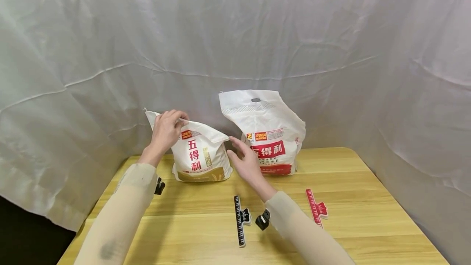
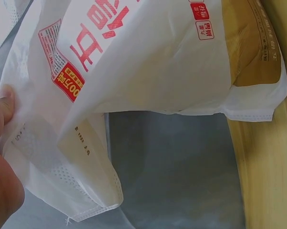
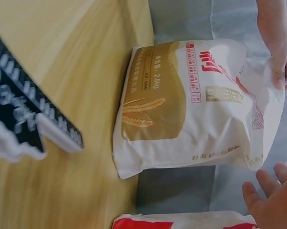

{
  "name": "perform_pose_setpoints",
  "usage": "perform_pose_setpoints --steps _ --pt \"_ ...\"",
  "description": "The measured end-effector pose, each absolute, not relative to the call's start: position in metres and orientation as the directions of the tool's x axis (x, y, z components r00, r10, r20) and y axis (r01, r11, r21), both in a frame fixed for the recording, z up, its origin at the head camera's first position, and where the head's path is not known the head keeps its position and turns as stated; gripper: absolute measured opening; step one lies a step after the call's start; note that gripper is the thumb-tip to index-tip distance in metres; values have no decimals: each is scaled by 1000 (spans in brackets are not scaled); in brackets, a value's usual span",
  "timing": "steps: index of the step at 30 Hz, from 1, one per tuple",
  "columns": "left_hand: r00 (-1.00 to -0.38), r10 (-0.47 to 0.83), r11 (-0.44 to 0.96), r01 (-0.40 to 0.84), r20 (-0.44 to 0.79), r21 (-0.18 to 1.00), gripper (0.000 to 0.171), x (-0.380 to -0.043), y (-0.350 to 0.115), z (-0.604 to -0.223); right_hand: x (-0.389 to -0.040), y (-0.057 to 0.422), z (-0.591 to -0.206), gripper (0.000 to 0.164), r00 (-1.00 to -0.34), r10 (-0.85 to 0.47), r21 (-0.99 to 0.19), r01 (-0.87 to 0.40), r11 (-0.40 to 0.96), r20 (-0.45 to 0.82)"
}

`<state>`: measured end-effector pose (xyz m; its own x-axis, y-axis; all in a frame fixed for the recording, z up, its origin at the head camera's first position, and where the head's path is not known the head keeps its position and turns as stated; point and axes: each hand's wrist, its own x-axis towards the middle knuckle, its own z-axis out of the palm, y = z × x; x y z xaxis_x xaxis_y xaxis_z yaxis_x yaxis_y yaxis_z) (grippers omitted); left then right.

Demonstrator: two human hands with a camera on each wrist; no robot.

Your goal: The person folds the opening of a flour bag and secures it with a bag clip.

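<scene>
My left hand [image 1: 166,132] pinches the top edge of a white flour bag [image 1: 200,152] with a gold lower band, standing at the back left of the table. The top of this bag is folded over toward the front, and its left corner sticks up. In the left wrist view, the thumb presses on the bag's white upper part [image 2: 34,119]. My right hand [image 1: 245,162] is by the bag's right top corner with its fingers extended, holding nothing. The right wrist view shows these fingers [image 3: 265,183] close to the bag; whether they touch it I cannot tell.
A second flour bag [image 1: 274,134] with a red label stands upright to the right, its top unfolded. In front lie a black piano-key clip [image 1: 240,220] and a red one [image 1: 315,207], partly behind my right sleeve. Grey curtain [image 1: 235,32] surrounds the wooden table [image 1: 198,224].
</scene>
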<state>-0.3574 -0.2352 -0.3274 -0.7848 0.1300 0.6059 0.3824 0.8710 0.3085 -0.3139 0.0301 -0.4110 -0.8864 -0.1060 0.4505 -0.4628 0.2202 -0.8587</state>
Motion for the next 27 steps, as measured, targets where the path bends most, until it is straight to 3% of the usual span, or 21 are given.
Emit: perform_pose_setpoints --steps 16,27 --pt "-783 132 873 382 608 303 8 -357 -237 -330 -281 66 -441 60 -896 -291 -805 -432 407 334" --pt "-788 127 870 380 602 315 9 -357 -236 -331 -266 86 -459 70 -891 -400 -804 -394 446 214"
